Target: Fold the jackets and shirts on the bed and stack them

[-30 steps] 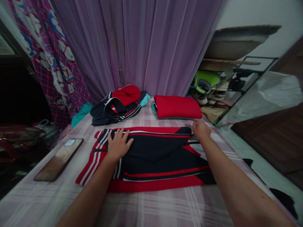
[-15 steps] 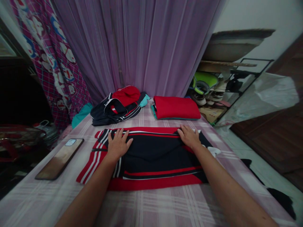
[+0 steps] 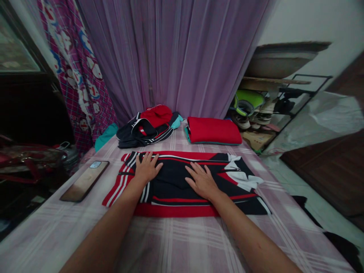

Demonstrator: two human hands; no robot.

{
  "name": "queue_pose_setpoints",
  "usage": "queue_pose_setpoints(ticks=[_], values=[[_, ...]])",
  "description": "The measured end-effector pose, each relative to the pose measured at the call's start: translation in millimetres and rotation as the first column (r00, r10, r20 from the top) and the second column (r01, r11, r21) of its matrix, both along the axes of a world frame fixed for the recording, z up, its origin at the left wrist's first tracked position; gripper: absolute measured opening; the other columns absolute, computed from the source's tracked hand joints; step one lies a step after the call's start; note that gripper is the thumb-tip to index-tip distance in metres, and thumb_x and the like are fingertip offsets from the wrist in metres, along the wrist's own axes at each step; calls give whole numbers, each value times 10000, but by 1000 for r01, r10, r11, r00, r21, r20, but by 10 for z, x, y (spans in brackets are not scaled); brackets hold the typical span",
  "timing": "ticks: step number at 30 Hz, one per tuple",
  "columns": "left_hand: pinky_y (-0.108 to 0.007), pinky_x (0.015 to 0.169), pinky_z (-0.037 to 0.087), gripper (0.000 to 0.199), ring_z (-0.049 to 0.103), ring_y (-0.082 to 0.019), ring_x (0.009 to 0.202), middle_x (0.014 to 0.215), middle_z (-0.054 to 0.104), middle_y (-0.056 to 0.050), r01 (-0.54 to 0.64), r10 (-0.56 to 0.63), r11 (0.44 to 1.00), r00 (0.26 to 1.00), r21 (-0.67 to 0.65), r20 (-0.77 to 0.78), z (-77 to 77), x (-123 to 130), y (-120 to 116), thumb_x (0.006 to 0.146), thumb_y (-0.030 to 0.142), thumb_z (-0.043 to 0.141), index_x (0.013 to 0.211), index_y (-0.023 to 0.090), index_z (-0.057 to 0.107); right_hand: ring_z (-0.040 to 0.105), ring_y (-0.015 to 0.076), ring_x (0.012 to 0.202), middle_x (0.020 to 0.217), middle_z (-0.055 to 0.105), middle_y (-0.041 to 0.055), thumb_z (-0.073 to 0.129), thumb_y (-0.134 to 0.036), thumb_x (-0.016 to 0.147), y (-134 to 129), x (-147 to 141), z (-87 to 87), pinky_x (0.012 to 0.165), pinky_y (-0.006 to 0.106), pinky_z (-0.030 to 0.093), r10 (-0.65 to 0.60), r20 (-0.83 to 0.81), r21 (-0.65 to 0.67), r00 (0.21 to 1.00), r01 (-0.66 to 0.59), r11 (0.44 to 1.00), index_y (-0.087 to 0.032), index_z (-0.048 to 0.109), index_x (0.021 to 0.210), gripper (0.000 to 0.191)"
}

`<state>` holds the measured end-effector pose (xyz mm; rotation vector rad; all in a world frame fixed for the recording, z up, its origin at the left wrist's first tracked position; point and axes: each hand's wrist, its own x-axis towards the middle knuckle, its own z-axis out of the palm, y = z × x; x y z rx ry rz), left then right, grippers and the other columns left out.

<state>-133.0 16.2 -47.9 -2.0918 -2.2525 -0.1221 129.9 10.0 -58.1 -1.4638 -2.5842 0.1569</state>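
A navy, red and white track jacket lies flat in a long folded shape across the plaid-covered table. Its striped cuffs and hem are at the left, and its white-lined collar end is at the right. My left hand rests with spread fingers on the jacket near the striped left end. On the middle of the navy cloth lies my right hand, palm down and fingers apart. Neither hand grips the cloth.
Behind the jacket, a crumpled navy and red garment sits left of a neatly folded red garment. A phone lies at the left. Purple curtains hang behind the table; a shoe rack stands at the right.
My right hand has slid left from the collar end to the middle of the jacket, uncovering the white-lined part. My left hand stays near the striped end. The view has shifted slightly.
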Motion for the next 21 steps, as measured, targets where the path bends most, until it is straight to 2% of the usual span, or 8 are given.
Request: queue_pose_setpoints(ticks=[5,9,11,13,15,17,19,21], values=[[-607,1173,199,551,314,-292,1471,1583,375,-117,9,-7,998,999,-60,40,95,-38,10,993,466,328,1487,245,433,302,258,1473,1580,372,118,378,-468,1002,-9,-6,49,1190,551,181,-14,3,8,1000,14,1000,-252,437,1495,542],[-538,1171,264,492,385,-288,1433,1535,456,-109,56,-57,995,998,88,8,155,-149,-138,985,398,356,1416,238,530,314,257,1467,1573,386,114,394,-466,996,-23,-13,53,1187,556,193,-7,-18,15,1000,7,1000,-264,449,1487,534],[-573,1178,230,486,396,-308,1423,1515,480,-119,70,-67,987,997,142,-24,156,-243,-264,975,399,376,1392,225,557,316,261,1466,1572,386,118,399,-465,994,-20,-12,51,1187,556,197,-9,-16,13,1000,9,1000,-256,451,1486,537],[-618,1169,216,483,406,-323,1415,1503,493,-126,40,-37,991,999,127,-24,127,-361,-383,968,397,388,1379,218,568,322,263,1464,1569,392,121,398,-460,995,-13,-11,47,1186,553,203,-12,-14,16,1000,12,1000,-249,457,1482,535],[-612,1152,266,480,396,-313,1425,1519,476,-115,4,-7,995,1000,99,27,74,-497,-466,962,389,393,1382,230,564,334,262,1458,1560,407,121,400,-452,995,-10,-11,45,1183,550,212,-13,-22,26,1000,13,1000,-253,470,1474,523],[-537,1142,339,487,394,-275,1431,1526,470,-95,5,-18,994,992,105,127,19,-636,-508,954,382,389,1387,236,557,351,259,1449,1551,423,117,411,-435,993,-21,-8,51,1180,544,224,-20,-33,33,999,21,999,-261,486,1462,505],[-434,1131,386,499,455,-229,1391,1483,526,-86,19,-58,987,968,160,244,-17,-766,-534,948,379,370,1377,211,564,369,258,1439,1542,438,113,418,-413,994,-57,5,67,1174,539,240,-38,-37,30,999,39,999,-265,505,1446,483],[-366,1106,419,498,554,-208,1296,1387,619,-86,-22,-57,974,940,226,336,-27,-875,-577,941,377,361,1332,181,600,387,257,1428,1528,460,109,417,-403,995,-118,35,82,1168,535,255,-63,-38,19,997,64,998,-265,533,1422,463]])
